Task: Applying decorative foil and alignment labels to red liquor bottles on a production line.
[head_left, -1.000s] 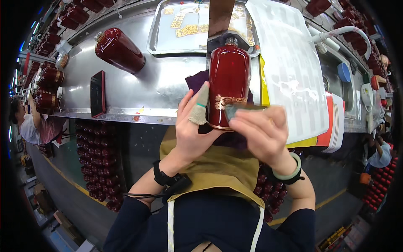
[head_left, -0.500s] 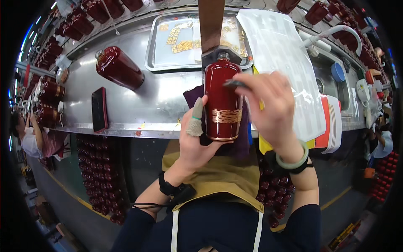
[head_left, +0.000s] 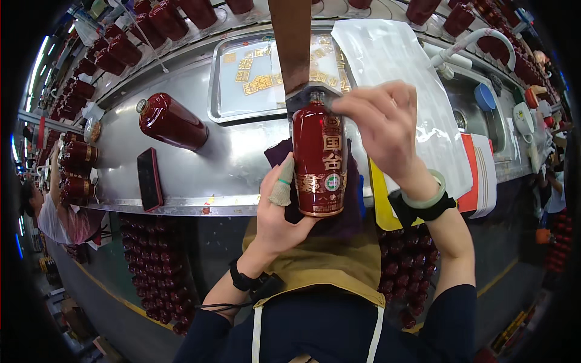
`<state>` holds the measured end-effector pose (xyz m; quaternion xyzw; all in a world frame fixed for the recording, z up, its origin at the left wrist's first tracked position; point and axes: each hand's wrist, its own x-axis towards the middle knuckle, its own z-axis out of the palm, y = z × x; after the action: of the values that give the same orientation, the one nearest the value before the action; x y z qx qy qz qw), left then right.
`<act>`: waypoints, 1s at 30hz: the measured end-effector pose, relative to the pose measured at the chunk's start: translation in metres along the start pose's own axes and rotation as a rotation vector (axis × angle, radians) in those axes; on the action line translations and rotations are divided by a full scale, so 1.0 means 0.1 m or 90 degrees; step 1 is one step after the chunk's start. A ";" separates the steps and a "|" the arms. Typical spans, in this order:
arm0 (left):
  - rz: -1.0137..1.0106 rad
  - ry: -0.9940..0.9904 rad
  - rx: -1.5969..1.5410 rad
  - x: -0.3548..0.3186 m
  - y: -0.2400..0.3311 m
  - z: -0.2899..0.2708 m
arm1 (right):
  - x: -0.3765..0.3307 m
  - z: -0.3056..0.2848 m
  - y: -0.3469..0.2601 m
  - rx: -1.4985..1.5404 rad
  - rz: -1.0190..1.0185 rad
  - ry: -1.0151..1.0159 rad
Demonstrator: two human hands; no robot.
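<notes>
The left hand [head_left: 278,212] gripped the red bottle [head_left: 319,163] from below while the right hand [head_left: 381,124] pinched its neck over the steel bench [head_left: 181,175]

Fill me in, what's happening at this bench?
A person stands at a steel counter handling a dark red bottle. The left hand grips its lower body from the side and below, thumb in a cloth cot, and the right hand pinches at its neck. Another red bottle lies on its side to the left, near a dark phone. A metal tray behind holds small gold labels.
</notes>
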<state>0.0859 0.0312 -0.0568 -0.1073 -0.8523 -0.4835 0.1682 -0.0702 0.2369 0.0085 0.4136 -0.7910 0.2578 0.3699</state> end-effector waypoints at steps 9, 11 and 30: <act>-0.039 -0.032 -0.043 -0.06 -0.13 0.00 | 0.07 0.05 0.12 0.017 0.058 0.022; 0.015 -0.093 0.012 -0.02 -0.18 -0.04 | -0.06 -0.03 -0.02 0.027 0.008 0.003; -0.070 -0.108 -0.045 -0.02 -0.23 0.00 | -0.74 -0.32 -0.83 0.148 0.027 -0.056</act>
<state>0.0801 0.0196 -0.0754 -0.1064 -0.8506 -0.5109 0.0646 0.0402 0.2503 -0.0236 0.4481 -0.7797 0.3370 0.2787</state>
